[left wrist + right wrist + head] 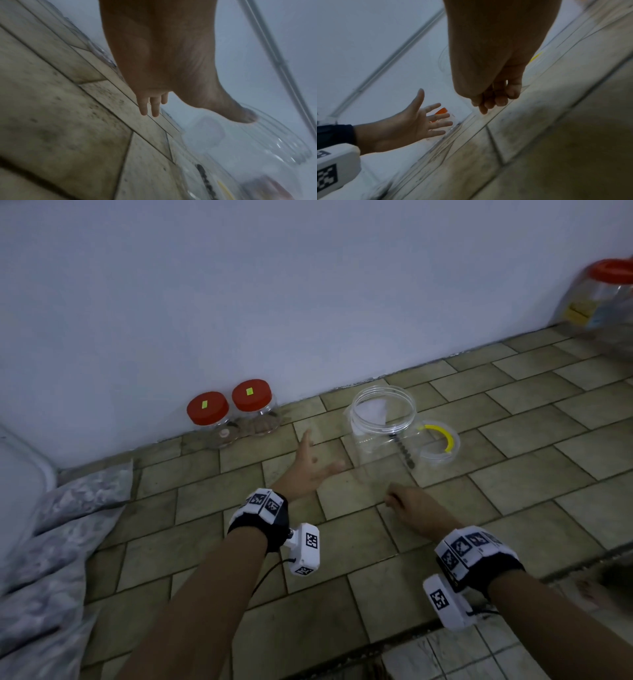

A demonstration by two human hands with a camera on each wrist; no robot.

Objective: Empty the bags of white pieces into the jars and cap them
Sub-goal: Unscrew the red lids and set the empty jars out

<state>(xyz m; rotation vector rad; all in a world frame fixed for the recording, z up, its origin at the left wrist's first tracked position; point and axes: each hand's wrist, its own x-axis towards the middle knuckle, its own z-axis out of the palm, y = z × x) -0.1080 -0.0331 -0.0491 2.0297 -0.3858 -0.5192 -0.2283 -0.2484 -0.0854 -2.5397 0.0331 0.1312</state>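
An uncapped clear jar [385, 436] stands on the tiled floor near the wall, something white [373, 412] showing inside it. My left hand [317, 463] hovers just left of the jar, palm open and fingers spread, holding nothing. In the left wrist view the thumb [240, 115] is close to the clear jar [278, 142]. My right hand [406, 503] hangs low in front of the jar with loosely curled fingers [494, 101], also holding nothing. Two small jars with red lids [207, 409] [251, 395] stand against the wall. No bag is clearly visible.
A clear ring-shaped lid with a yellow strip [442, 440] lies right of the open jar. A big jar with a red lid [606, 299] stands at the far right by the wall. Patterned cloth [51, 525] covers the floor at the left.
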